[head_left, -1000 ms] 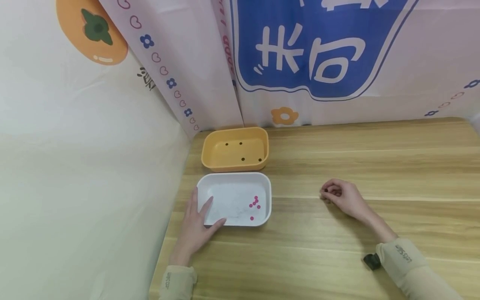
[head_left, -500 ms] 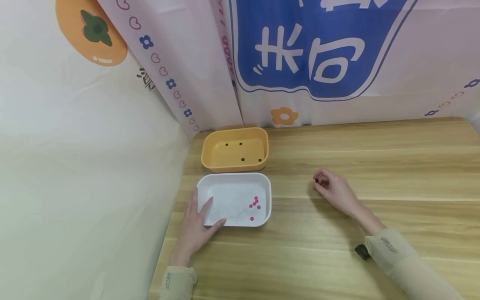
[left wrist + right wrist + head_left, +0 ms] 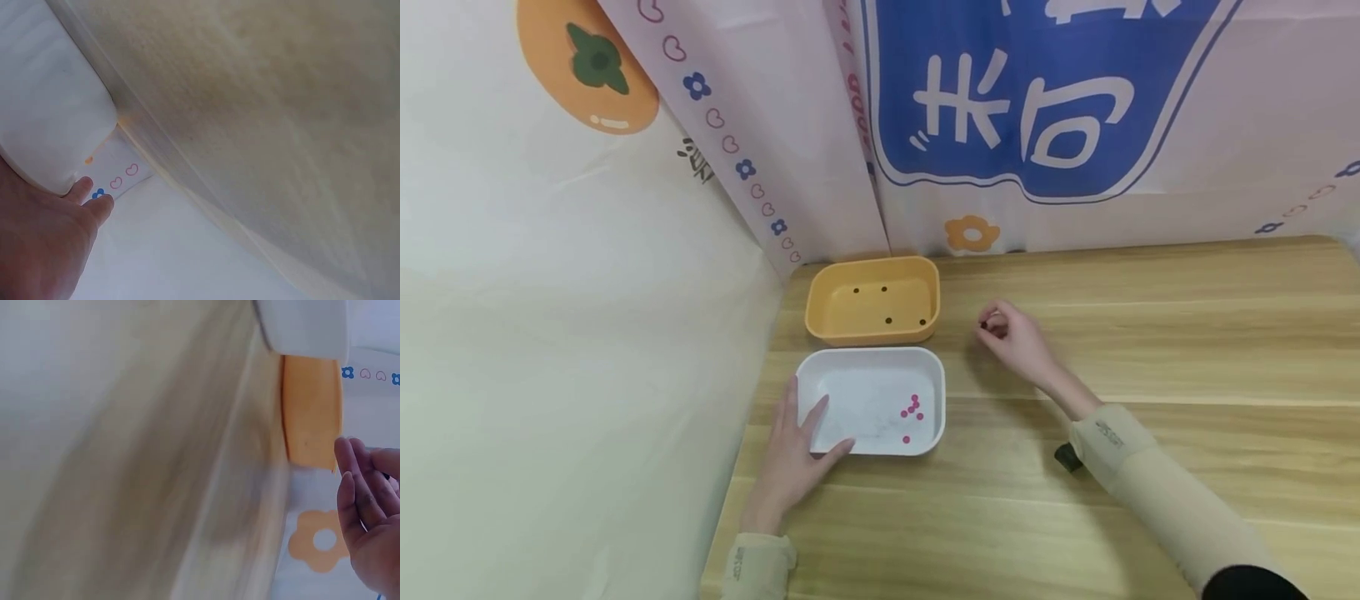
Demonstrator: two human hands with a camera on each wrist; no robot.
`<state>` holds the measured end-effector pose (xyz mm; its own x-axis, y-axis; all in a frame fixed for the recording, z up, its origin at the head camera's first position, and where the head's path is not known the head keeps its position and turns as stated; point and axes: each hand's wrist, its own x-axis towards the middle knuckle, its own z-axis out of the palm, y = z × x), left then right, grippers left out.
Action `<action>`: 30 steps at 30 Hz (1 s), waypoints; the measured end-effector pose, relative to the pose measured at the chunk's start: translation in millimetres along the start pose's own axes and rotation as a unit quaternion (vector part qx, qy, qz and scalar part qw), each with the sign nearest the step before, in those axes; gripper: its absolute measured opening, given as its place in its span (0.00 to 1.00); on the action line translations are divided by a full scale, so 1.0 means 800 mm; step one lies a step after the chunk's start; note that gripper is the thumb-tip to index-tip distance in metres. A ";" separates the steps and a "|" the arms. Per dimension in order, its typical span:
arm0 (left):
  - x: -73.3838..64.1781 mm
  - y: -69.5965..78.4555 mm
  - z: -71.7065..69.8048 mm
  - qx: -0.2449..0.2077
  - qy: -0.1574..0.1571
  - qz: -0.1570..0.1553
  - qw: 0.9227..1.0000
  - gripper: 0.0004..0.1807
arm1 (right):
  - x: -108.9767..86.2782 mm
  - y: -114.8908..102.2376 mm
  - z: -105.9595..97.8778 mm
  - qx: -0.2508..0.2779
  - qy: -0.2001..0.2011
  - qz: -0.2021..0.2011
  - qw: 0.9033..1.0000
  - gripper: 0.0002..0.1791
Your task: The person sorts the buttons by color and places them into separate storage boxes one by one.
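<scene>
In the head view my right hand pinches a small black bead between thumb and fingers, held over the table just right of the yellow bin. Several black beads lie on that bin's floor. In front of it stands a white bin with several pink beads toward its right end. My left hand rests on the white bin's left front corner, fingers spread across the rim. The left wrist view has the left hand against the white bin's wall. In the right wrist view the other fingers extend past the bead.
The wooden table runs off to the right of both bins. A printed cloth hangs along the back edge, and a pale cloth covers the left side. A small black object sits beside the right cuff.
My right hand has moved left and toward the back with the black bead, from the middle of the table to beside the yellow bin. The left hand has stayed put.
</scene>
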<state>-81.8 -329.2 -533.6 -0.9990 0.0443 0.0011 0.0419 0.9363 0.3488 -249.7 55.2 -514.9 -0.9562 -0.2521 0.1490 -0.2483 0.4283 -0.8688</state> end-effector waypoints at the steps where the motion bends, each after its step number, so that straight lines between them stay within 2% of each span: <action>1: 0.000 0.000 0.000 0.001 0.000 0.000 1.000 0.51 | 0.006 -0.002 0.004 0.014 0.001 0.004 1.000 0.08; 5: 0.000 0.001 0.001 -0.001 0.000 0.000 1.000 0.51 | 0.027 -0.009 0.019 0.073 0.000 0.005 0.997 0.08; 10: 0.000 0.000 0.001 -0.002 -0.002 -0.001 1.000 0.51 | 0.046 -0.014 0.040 0.145 -0.009 -0.004 0.989 0.07; 15: 0.000 0.001 0.000 -0.001 0.004 0.000 1.000 0.51 | 0.060 -0.018 0.059 0.176 -0.019 0.015 0.984 0.07; 21: -0.001 0.003 -0.001 0.001 0.005 -0.003 1.000 0.51 | 0.073 -0.029 0.076 0.174 -0.016 0.037 0.984 0.09; 30: -0.001 0.004 -0.003 0.001 0.001 -0.005 1.000 0.51 | 0.084 -0.035 0.088 0.159 0.000 0.027 0.987 0.09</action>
<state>-80.7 -327.2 -530.1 -0.9994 0.0347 0.0003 0.0327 0.9370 0.3478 -295.9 -34.9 -513.8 -0.9666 -0.2367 0.0986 -0.1362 0.1480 -0.9796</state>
